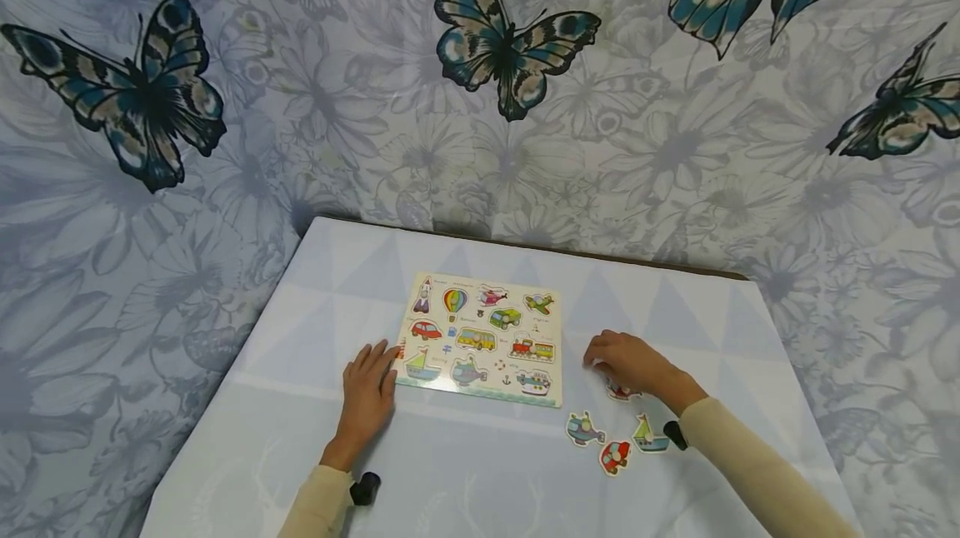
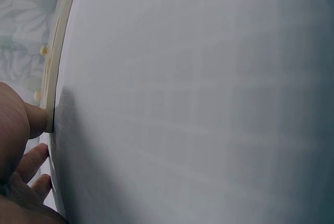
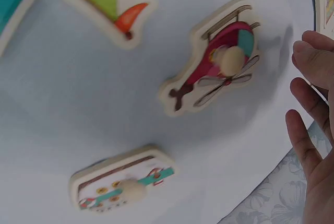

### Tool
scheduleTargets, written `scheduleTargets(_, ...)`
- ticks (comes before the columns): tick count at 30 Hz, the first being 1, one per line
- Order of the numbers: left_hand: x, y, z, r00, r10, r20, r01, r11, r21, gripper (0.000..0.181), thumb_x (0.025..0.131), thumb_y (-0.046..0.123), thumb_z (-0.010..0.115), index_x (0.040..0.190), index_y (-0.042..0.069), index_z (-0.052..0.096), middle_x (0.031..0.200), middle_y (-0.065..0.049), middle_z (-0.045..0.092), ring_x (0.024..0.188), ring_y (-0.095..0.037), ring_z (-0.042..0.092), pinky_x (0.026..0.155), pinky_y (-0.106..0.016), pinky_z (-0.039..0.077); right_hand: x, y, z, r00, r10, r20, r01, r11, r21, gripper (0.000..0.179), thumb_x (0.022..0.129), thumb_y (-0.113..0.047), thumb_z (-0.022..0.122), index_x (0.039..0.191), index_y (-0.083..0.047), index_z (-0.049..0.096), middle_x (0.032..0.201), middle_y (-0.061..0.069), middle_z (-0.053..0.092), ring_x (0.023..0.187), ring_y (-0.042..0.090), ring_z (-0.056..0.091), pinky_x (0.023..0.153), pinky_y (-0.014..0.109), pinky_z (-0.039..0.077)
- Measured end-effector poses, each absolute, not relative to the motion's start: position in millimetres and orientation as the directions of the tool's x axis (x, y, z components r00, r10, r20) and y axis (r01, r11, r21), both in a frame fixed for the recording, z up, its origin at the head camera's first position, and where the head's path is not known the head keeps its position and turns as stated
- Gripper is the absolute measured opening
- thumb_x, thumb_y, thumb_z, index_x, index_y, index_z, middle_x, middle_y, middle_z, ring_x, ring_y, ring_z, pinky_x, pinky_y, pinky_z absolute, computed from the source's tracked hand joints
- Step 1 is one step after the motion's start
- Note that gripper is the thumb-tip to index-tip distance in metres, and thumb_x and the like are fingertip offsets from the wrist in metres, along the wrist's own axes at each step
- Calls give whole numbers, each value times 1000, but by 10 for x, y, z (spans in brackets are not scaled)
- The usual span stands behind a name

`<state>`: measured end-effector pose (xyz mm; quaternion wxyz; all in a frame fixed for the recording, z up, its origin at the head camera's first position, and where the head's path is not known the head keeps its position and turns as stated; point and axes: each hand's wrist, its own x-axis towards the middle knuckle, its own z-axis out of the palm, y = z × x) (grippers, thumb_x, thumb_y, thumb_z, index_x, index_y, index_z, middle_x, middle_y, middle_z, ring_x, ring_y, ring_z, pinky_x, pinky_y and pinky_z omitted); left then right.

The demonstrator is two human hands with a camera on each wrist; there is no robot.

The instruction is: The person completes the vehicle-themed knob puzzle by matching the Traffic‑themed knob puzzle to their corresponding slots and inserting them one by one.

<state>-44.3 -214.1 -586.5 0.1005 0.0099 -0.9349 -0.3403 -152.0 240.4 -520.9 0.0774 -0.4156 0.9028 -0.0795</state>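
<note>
A wooden peg puzzle board (image 1: 480, 340) with vehicle pictures lies flat on the table. My left hand (image 1: 366, 392) rests at its left edge, its thumb against the board's side in the left wrist view. Small round knobs (image 2: 43, 50) stand out from the board there. To the right of the board, my right hand (image 1: 637, 365) is over the table with fingers loosely bent, and I see nothing gripped. Below it lies a helicopter piece (image 3: 222, 62) with a wooden knob. A ship piece (image 3: 115, 185) sits near it in the right wrist view, hidden in the head view.
Several loose pieces lie right of the board: a grey submarine piece (image 1: 585, 430), a red piece (image 1: 615, 458) and a sailboat piece (image 1: 650, 435). The white table (image 1: 247, 405) meets a wall (image 1: 637, 146) with butterfly wallpaper at its far edge.
</note>
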Motion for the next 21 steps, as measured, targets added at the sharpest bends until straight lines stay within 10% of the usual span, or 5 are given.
scheduleTargets(21,-472,-2140,-5887,-977,-91,192,54,768,638,40,97,4,59,136,2,59,147,-25,50,141,-49,35,109,-68,21,-1305,2814,-5088,-590,-805,-63,-776,586,-234,22,85,-3,75,94,-23,74,97,-12,68,87,6,56,73,31,52)
